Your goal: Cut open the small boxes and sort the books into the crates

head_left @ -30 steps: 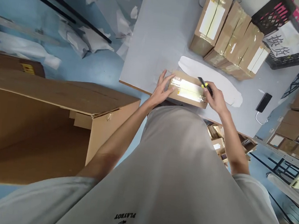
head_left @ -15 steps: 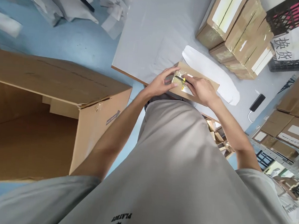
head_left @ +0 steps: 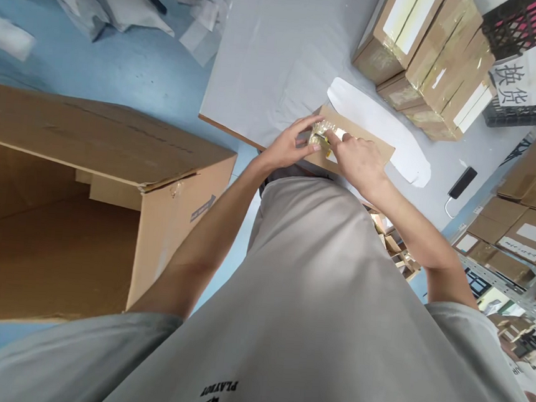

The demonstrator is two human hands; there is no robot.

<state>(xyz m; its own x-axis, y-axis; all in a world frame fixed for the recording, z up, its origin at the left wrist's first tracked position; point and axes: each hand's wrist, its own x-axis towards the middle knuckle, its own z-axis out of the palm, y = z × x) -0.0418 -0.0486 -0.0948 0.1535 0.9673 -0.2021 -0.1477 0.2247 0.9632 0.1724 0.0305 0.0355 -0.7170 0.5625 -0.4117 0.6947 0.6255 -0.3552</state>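
A small taped cardboard box (head_left: 376, 149) lies at the near edge of the grey table (head_left: 281, 52). My left hand (head_left: 288, 146) rests on the box's left end, fingers curved against it and holding it down. My right hand (head_left: 358, 162) is closed around a black and yellow knife (head_left: 323, 138), whose tip sits on the shiny tape at the box's left end, close to my left fingers. Most of the knife is hidden under my right hand.
A row of taped boxes (head_left: 425, 58) stands at the table's far right beside a black crate (head_left: 529, 55). A white paper strip (head_left: 387, 130) and a black phone (head_left: 463, 182) lie on the table. A large open carton (head_left: 85, 197) stands at my left. Paper scraps litter the blue floor.
My right hand has slid the knife from the box's right end across the tape to its left end. My left hand has stayed on the left end.
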